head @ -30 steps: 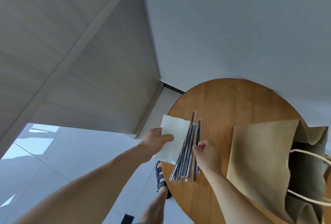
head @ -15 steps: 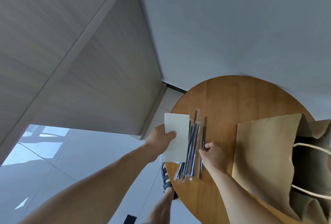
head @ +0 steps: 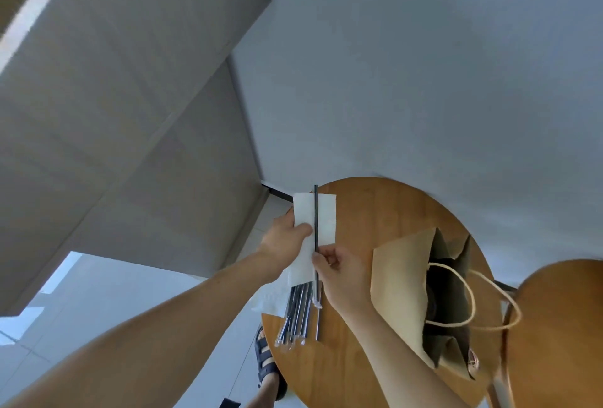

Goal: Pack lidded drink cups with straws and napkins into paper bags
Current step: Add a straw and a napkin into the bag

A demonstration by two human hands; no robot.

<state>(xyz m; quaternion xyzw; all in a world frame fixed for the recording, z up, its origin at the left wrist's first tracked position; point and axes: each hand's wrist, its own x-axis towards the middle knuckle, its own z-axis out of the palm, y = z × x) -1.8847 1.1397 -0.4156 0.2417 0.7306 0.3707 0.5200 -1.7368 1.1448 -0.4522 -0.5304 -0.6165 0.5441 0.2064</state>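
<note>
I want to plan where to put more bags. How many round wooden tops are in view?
2. One wooden top lies under the paper bag and the straws; the other wooden top shows partly at the lower right edge.

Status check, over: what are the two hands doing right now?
Left hand grips white napkin. Right hand pinches one straw, laid against napkin. Paper bag open at right; nothing between.

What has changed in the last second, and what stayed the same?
The right hand, which was pinching one straw in the pile, has lifted it out and set it against the napkin. The left hand, still gripping the napkin, has raised it to meet the straw. The pile and the bag stayed in place.
</note>
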